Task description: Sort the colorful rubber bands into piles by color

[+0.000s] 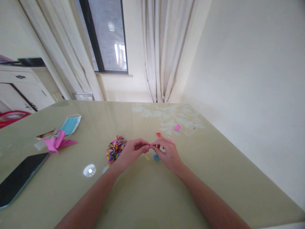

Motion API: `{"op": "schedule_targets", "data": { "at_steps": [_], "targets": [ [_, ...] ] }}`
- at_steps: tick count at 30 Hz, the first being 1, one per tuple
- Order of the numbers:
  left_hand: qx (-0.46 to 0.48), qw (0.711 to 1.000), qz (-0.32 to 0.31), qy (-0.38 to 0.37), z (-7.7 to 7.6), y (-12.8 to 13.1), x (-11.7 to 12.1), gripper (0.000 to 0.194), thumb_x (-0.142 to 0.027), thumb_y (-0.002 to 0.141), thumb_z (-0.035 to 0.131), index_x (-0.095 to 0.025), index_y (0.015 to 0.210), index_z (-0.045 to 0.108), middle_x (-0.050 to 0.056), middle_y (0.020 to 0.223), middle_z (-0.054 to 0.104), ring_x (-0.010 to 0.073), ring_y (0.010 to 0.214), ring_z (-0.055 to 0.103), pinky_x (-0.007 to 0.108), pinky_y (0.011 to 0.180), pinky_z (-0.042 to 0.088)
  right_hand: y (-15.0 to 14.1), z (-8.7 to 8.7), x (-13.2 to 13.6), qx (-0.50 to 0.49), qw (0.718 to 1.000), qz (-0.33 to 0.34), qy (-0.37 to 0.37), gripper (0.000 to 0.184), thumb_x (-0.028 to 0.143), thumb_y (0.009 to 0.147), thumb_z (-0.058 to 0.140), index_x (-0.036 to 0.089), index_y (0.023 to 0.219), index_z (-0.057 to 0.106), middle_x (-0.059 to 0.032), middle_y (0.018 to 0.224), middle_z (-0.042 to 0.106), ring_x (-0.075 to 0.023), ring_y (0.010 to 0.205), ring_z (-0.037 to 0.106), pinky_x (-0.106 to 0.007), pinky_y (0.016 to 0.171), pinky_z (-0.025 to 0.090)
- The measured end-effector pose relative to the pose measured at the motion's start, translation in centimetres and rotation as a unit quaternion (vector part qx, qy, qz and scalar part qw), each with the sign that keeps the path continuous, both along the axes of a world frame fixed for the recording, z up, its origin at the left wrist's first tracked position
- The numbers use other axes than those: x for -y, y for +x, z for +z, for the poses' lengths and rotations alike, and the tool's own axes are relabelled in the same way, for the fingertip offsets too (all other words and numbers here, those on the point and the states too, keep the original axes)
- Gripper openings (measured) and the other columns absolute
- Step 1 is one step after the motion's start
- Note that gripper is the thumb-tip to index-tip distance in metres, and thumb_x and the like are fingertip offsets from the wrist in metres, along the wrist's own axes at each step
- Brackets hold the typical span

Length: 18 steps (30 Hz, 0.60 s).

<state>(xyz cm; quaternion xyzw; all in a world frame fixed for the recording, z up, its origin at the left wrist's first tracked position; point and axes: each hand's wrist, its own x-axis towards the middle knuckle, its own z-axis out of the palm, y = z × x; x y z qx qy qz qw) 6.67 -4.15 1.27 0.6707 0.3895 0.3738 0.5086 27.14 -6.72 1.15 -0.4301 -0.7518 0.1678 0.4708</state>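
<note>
My left hand [133, 151] and my right hand [168, 152] meet above the table, thumbs and forefingers pinched tip to tip. Whatever sits between the fingertips is too small to make out. A tangled heap of multicoloured small bands [116, 148] lies beside my left hand, partly hidden by it. Under and around my right hand are small sorted clusters: blue pieces [156, 157], red-orange pieces [159, 135] and pink pieces [171, 139]. One yellow piece [147, 157] rests just below the fingertips.
On the left lie a dark phone [21, 178], a pink folded paper shape [57, 142] and a blue face mask [72, 124]. A pink item [177, 127] lies farther back on the glossy table [221, 190]. The table's right edge runs along a white wall [262, 89].
</note>
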Motion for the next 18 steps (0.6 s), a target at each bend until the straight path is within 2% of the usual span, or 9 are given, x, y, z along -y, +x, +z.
{"op": "schedule_targets", "data": {
  "at_steps": [3,6,12,18],
  "targets": [
    [-0.064,0.996,0.040,0.053,-0.2,-0.4,-0.3,0.028,-0.045,0.088,0.070,-0.019,0.093,0.077,0.005,0.087,0.079,0.0206,0.081,0.070,0.032,0.077,0.055,0.4,1.0,-0.1,-0.100,0.992,-0.021,-0.067,0.018,0.038,0.093,0.075,0.022,0.087,0.081,-0.0043,0.079,0.075,-0.0162,0.066,0.060,-0.028,0.063,0.047],
    [-0.160,0.978,0.065,0.115,-0.6,-0.6,-0.4,0.020,-0.036,0.091,0.065,-0.020,0.091,0.077,0.005,0.089,0.079,0.0210,0.081,0.070,0.033,0.078,0.054,1.3,2.4,0.0,-0.199,0.973,-0.032,-0.111,0.022,0.043,0.089,0.077,0.022,0.086,0.082,-0.0040,0.077,0.075,-0.0149,0.063,0.058,-0.027,0.059,0.046],
    [-0.257,0.956,-0.050,0.132,-1.4,-0.5,0.2,0.025,-0.034,0.087,0.072,-0.023,0.108,0.081,0.008,0.110,0.074,0.0213,0.090,0.069,0.033,0.086,0.053,2.4,4.5,1.1,-0.272,0.959,-0.035,-0.076,0.016,0.041,0.084,0.082,0.025,0.081,0.083,-0.0033,0.073,0.074,-0.0154,0.063,0.058,-0.028,0.058,0.048],
    [-0.280,0.949,-0.062,0.132,-1.2,-0.6,0.2,0.014,-0.022,0.091,0.065,-0.022,0.091,0.079,0.006,0.102,0.072,0.0207,0.093,0.068,0.030,0.087,0.052,3.5,4.4,0.8,-0.278,0.957,-0.039,-0.071,0.017,0.042,0.083,0.083,0.025,0.084,0.083,-0.0044,0.078,0.076,-0.0165,0.066,0.063,-0.029,0.060,0.051]
  ]
}}
